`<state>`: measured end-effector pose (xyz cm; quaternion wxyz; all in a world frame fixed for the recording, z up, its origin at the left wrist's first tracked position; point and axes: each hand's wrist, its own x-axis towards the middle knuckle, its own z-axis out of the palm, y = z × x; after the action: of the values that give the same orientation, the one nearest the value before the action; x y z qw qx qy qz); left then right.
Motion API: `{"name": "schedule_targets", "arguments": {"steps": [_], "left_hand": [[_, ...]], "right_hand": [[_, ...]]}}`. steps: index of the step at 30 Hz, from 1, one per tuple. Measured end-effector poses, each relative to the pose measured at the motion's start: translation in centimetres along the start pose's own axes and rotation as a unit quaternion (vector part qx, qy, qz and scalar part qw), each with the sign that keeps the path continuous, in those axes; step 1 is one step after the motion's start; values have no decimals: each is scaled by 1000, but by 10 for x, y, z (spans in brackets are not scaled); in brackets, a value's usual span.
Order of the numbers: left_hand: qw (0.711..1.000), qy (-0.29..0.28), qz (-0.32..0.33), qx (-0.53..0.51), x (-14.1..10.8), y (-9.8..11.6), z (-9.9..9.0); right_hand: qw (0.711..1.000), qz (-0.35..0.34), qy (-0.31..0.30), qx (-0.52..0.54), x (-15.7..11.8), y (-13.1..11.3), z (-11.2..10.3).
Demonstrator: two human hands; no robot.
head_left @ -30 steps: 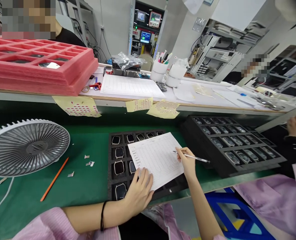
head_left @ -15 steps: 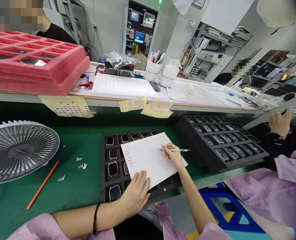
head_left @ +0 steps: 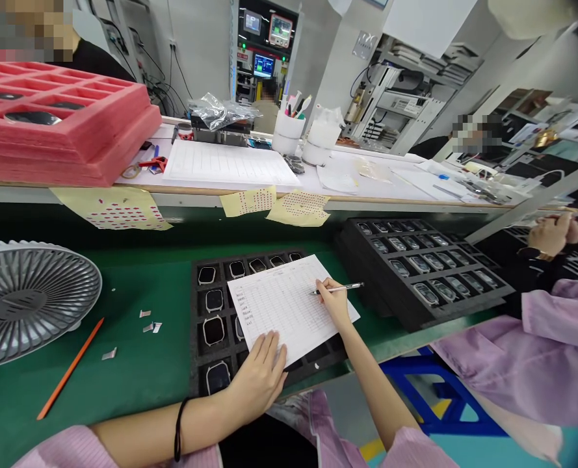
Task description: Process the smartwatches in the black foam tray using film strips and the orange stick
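A printed form with a grid [head_left: 279,305] lies tilted over a black foam tray [head_left: 197,354]. My right hand [head_left: 335,302] grips a pen [head_left: 347,287], its tip at the right part of the grid. Flat across the form's lower left edge rests my left hand [head_left: 262,374], fingers stretched out and holding nothing. Square watch cases with dark screens, such as this watch case [head_left: 214,330], sit in the tray's pockets left of and above the paper. The form hides most of the other pockets.
A grey fan [head_left: 35,305] and an orange stick [head_left: 71,367] are at left, near small silvery scraps [head_left: 152,327]. Stacked black trays [head_left: 415,273] of watch cases stand at right, beside a co-worker's hands [head_left: 552,235]. Pink foam trays [head_left: 74,143] sit on the raised shelf.
The view has shifted slightly, so most things appear a little further left. My right hand stays at the form with the pen at a slightly different slant. The co-worker's hands have come together.
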<state>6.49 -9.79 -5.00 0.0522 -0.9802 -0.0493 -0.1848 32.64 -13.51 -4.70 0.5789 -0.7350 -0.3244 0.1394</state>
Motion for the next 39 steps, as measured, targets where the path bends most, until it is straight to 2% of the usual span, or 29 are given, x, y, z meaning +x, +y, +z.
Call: {"name": "schedule_targets", "arguments": {"steps": [9, 21, 27, 30, 39], "left_hand": [[1000, 15, 2, 14, 2, -1, -3], [1000, -9, 5, -5, 1, 0, -3], [995, -57, -78, -20, -1, -1, -8], [992, -83, -93, -25, -1, -1, -9], [986, -114, -116, -26, 0, -2, -7]], "right_hand": [[1000, -11, 1, -20, -1, -4, 1], [999, -23, 3, -40, -4, -7, 0], [999, -21, 0, -39, -5, -7, -1], [999, -20, 0, -38, -5, -6, -1], [999, -16, -3, -33, -6, -8, -1]]}}
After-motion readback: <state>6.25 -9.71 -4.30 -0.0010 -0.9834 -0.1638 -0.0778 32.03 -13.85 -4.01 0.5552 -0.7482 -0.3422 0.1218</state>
